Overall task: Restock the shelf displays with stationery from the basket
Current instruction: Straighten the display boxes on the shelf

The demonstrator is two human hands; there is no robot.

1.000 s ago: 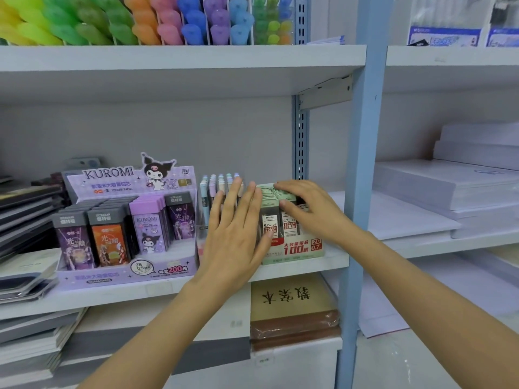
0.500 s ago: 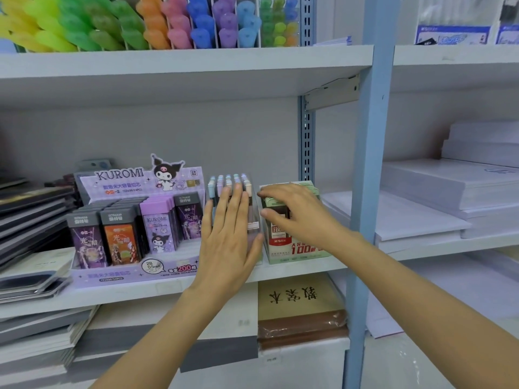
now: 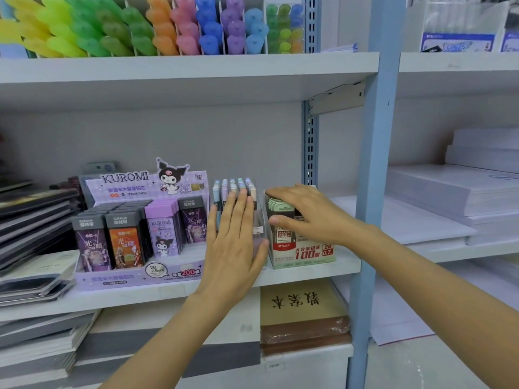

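White steel shelving carries everything here, and its middle board ends at a pale blue upright that marks the bay's right limit. This is probably why the small displays are being packed in a row toward that post. Reams of white paper fill the next bay, and coloured highlighters stand in dividers on the board above. On the middle board, the purple Kuromi lead display sits at the front lip with its header card upright, so its tiered cases face whoever shops. Near the post, the green lead-refill carton also stands at the lip. Between the two is a clear pen box, with pastel pens standing upright in it, just beside the Kuromi display with a narrow gap to the carton. The left hand lies flat against the box's front, fingers straight and together, gripping nothing. That looks like a push to seat the box square in its slot. The right hand is spread over the tops of the refill packs with its thumb against the front pack. It seems to be pressing them level and steadying the carton, and it grasps nothing. The restocked stationery is thus already on the shelf, while the basket is out of sight.
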